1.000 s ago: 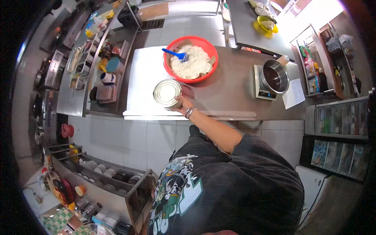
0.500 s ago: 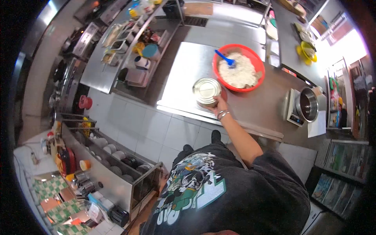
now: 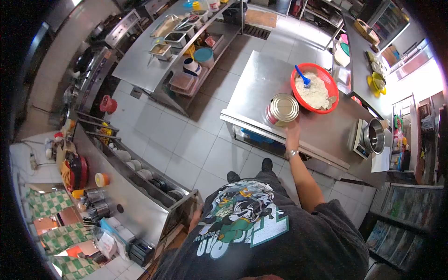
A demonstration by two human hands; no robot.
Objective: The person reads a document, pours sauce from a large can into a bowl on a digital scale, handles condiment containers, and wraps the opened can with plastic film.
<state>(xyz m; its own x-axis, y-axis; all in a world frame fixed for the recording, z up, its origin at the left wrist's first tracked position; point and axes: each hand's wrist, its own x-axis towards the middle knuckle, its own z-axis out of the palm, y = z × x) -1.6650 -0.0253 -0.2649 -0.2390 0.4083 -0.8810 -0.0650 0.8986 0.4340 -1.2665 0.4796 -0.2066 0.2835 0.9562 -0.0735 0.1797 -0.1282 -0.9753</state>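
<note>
My right hand (image 3: 292,133), with a bracelet at the wrist, is closed around the near side of a large tin can (image 3: 283,108). The can has a ridged metal lid and a reddish label, and is over the steel table (image 3: 252,88); whether its base touches the tabletop I cannot tell. Just beyond it is a red plastic basin (image 3: 332,80) of white, flour-like powder (image 3: 313,93). A blue-handled utensil (image 3: 302,76) rests in the powder. My left hand (image 3: 196,218) shows only in part, low beside the steel counter, its fingers hidden.
A scale (image 3: 360,143) carrying a metal bowl (image 3: 374,135) stands on the table's right part, near a white sheet (image 3: 381,159). To the left, a steel shelf unit (image 3: 140,70) holds trays and tubs. Behind my left side runs a counter (image 3: 135,205) with stacked dishes.
The view has turned, so the table, basin and can appear farther right. More of the can's labelled side shows now. My right hand keeps its hold on the can.
</note>
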